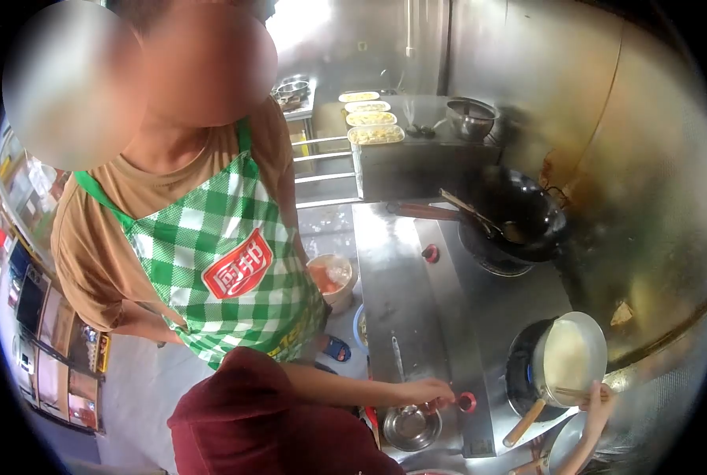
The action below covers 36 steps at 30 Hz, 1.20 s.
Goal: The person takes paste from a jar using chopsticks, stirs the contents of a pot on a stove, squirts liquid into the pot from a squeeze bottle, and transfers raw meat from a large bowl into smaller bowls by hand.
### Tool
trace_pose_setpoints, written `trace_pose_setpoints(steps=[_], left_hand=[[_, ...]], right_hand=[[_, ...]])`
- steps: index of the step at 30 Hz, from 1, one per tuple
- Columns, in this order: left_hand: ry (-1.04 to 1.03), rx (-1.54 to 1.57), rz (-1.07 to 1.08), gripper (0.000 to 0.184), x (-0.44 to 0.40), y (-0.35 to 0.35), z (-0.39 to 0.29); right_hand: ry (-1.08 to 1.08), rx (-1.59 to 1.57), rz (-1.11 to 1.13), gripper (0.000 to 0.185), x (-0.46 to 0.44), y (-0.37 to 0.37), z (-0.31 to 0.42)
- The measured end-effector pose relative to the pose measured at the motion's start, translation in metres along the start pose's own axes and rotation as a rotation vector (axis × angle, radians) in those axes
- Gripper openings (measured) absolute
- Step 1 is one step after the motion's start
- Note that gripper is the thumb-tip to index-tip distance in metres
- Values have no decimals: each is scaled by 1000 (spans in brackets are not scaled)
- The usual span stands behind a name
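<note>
My left hand (429, 393) reaches out of a maroon sleeve, beside a red stove knob (466, 402) and over the edge of a small steel bowl (413, 430). Its fingers are loosely bent and apart, with nothing seen between them. At the lower right my right hand (600, 398) is closed on wooden chopsticks (572, 393), whose tips reach over a light-coloured pan (595, 336). Pale, cloudy contents (567, 358) lie in the pan. Its wooden handle (525, 422) points down and left, and a blue flame shows at the burner's left side.
A person in a green checked apron (235, 229) stands at the left. A black wok (527, 198) with a utensil sits on the rear burner. Several filled oval dishes (371, 119) and a metal pot (470, 123) stand farther back. A bucket (337, 277) is on the floor.
</note>
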<state>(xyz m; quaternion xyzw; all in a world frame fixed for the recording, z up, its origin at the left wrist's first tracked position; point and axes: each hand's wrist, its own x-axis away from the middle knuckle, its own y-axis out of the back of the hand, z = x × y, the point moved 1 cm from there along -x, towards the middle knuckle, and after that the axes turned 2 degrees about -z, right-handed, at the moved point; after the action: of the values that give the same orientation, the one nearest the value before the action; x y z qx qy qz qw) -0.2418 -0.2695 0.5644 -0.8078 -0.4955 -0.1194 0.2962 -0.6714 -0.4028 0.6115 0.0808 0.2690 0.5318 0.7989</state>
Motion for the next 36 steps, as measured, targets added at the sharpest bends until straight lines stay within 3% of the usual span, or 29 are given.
trace_pose_setpoints(steps=[4, 10, 14, 17, 18, 19, 21, 22, 23, 25, 28, 30, 36], left_hand=[[-15, -35, 8, 21, 8, -2, -6], [-12, -39, 8, 22, 5, 6, -6], [33, -46, -16, 23, 2, 10, -11], [-13, -106, -17, 23, 15, 6, -10], [-29, -159, -1, 23, 21, 2, -8], [-16, -196, 10, 24, 19, 2, -3], [8, -79, -37, 25, 21, 3, -4], [42, -123, -60, 26, 20, 1, -2], [63, -95, -40, 26, 22, 2, -8], [161, -76, -15, 26, 26, -6, -20], [265, -122, -54, 23, 10, -6, -31], [250, -97, -34, 23, -1, 1, -34], [154, -81, -7, 24, -5, 13, -8]], right_hand=[[-150, -78, 248, 30, 12, -14, 45], [-189, -77, 207, 29, 18, -18, 69], [-190, -138, 248, 26, 8, -16, 45], [-150, -163, 112, 25, 39, -10, 62], [-292, -85, 340, 27, 46, 4, 96], [-279, -9, 425, 27, 55, 8, 138], [-200, 62, 453, 25, 56, 3, 136], [-82, 107, 451, 27, 55, -1, 134], [-138, 128, 440, 29, 50, -5, 125], [4, 155, 213, 28, 40, -17, 105], [-222, 20, 22, 25, 14, -17, 108], [-217, 119, -15, 23, 10, -1, 91], [-56, 12, 231, 16, 53, -38, 156]])
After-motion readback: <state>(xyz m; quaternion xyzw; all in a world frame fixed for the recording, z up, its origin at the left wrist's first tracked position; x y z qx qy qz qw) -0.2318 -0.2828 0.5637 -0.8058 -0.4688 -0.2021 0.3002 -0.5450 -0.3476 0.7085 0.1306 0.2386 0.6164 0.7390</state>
